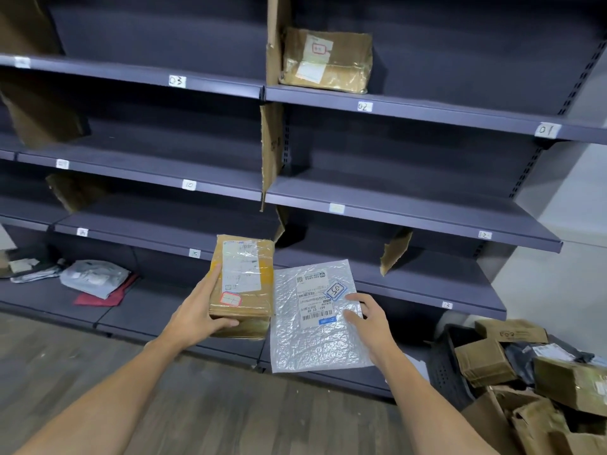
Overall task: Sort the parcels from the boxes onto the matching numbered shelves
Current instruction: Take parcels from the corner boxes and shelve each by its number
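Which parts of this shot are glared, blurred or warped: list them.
Head view: glare off the taped brown parcel and off the bubble mailer; the shelf tag below 02 is washed out, and the far-left tags are smeared; the shelf edges bow from the wide lens; the corners are soft.
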